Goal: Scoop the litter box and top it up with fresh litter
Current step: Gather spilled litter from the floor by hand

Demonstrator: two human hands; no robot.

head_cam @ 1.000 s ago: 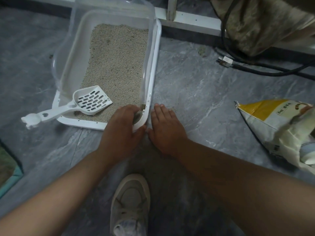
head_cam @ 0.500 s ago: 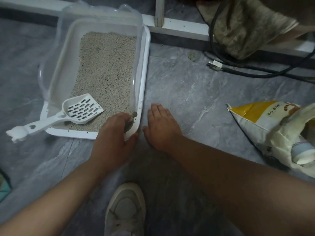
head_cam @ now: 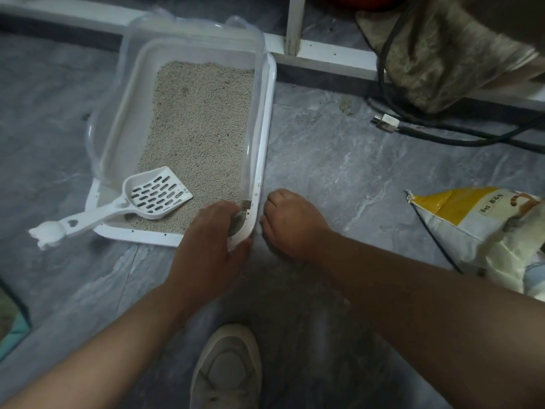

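Note:
A white litter box [head_cam: 266, 119] with a clear raised shield sits on the grey floor, holding pale litter [head_cam: 200, 122]. A white slotted scoop [head_cam: 153, 193] lies in its near left corner, with the handle sticking out over the rim. My left hand [head_cam: 206, 246] grips the box's near right corner, fingers inside and thumb outside. A dark clump [head_cam: 239, 221] lies by those fingers. My right hand [head_cam: 292, 222] rests on the floor just right of the rim, its fingers curled under; nothing shows in it. A yellow and white litter bag [head_cam: 460, 228] lies at the right.
Black cables with a plug [head_cam: 386, 121] trail across the floor at the back right, below a crumpled cloth [head_cam: 436, 54]. A white frame [head_cam: 324, 56] runs along the back. My shoe [head_cam: 227, 370] is at the bottom centre. A teal object [head_cam: 11, 329] is at the left edge.
My right hand's fingers, flat on the floor before, have curled under. My left hand keeps its grip on the box corner. The camera view has shifted slightly.

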